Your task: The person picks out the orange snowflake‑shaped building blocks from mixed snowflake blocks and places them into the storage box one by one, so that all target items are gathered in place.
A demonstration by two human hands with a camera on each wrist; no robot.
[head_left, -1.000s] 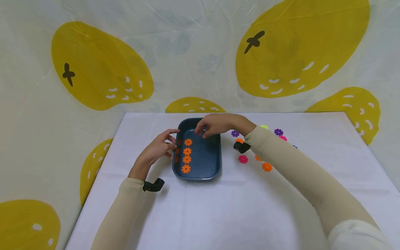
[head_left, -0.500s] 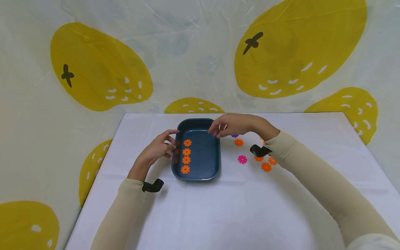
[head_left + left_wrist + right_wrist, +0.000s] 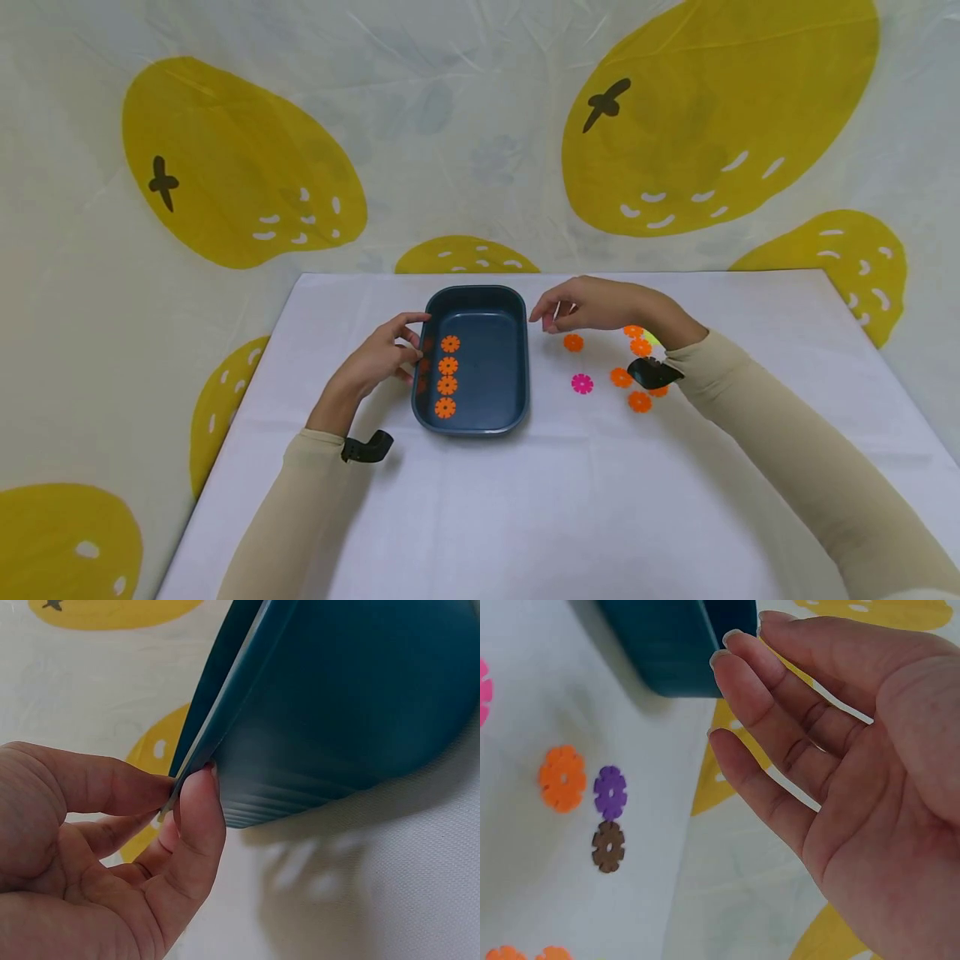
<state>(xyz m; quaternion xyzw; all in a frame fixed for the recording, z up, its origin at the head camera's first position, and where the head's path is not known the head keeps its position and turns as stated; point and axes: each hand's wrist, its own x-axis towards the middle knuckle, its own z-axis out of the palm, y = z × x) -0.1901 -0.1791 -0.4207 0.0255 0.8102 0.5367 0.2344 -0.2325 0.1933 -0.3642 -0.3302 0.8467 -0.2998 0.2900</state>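
On the white table (image 3: 525, 500), a dark blue rectangular tray (image 3: 491, 396) is sitting just left of centre, and the left hand (image 3: 375, 358) is pinching its left rim between thumb and forefinger; the left wrist view is showing the thumb pad pressing the outer wall just under the lip, a hold that appears meant to be keeping the tray from sliding. Four orange flower-shaped discs (image 3: 447, 375) are lying flat in a straight column along the tray's left side, each close to the next, which is leaving the right part of the floor bare. The right hand (image 3: 592, 304) is hovering just right of the tray, apart from its rim, with fingers loosely extended and nothing in the palm, as the right wrist view is confirming. Below those fingers, loose discs are lying scattered on the cloth: an orange disc (image 3: 562, 778), a purple disc (image 3: 610, 792) touching or nearly touching it, and a brown disc (image 3: 608, 846) just beside the purple one. Further right, a pink disc (image 3: 582, 383) and several more orange ones are lying near the right wrist, some partly hidden by the black wrist mount (image 3: 654, 372). The yellow-patterned backdrop (image 3: 240, 167) is hanging behind the table.
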